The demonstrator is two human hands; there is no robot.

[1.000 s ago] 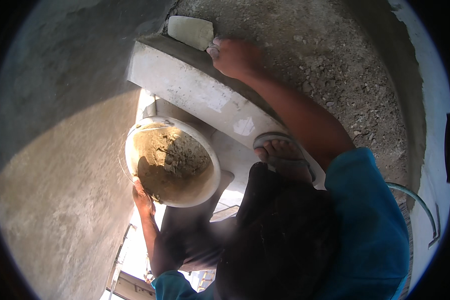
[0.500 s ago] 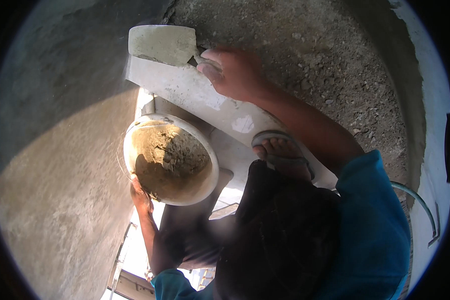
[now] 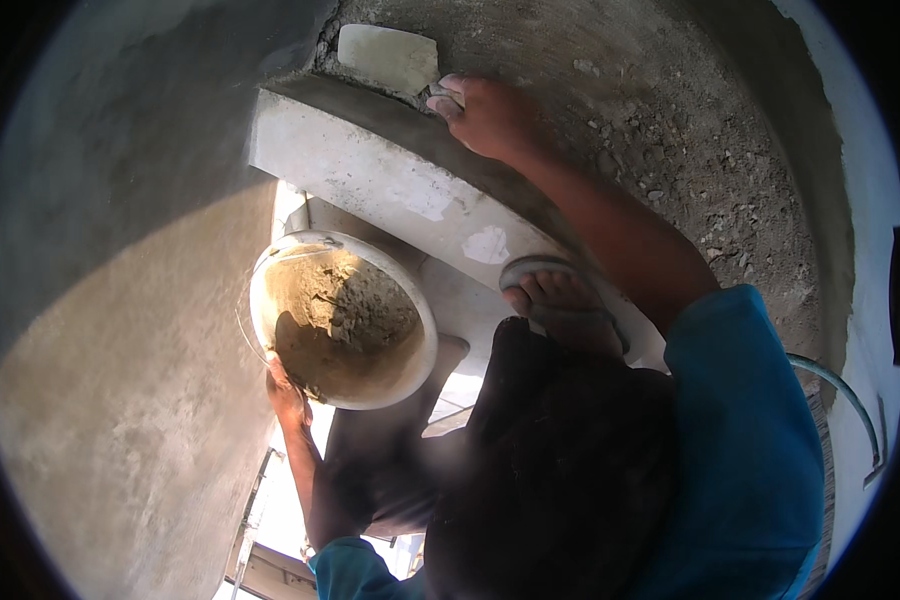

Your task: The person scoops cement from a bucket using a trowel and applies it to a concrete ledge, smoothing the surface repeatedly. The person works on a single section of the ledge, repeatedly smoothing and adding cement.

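My right hand (image 3: 485, 112) is closed round the handle of a trowel (image 3: 388, 58), its pale flat blade lying over the rough ground just beyond the ledge, close to the wall corner. With my left hand (image 3: 286, 388) I grip the lower left rim of a white bucket (image 3: 422, 290). The bucket tilts so its inside shows, with wet grey-brown mortar (image 3: 355, 305) clinging to the bottom and sides. A thin wire bail hangs at its left. Most of the trowel's handle is hidden by my fingers.
A smooth plastered wall (image 3: 100, 330) rises on the left, part sunlit. The white-faced ledge (image 3: 370, 175) crosses ahead, my sandalled foot (image 3: 560, 295) on it. Gravelly rubble (image 3: 680, 150) lies beyond. A green hose (image 3: 840, 390) curves at the right, by a pale wall.
My right hand has carried the trowel away from me and to the right, off the ledge's front edge, uncovering its top. The bucket and my left hand have barely shifted.
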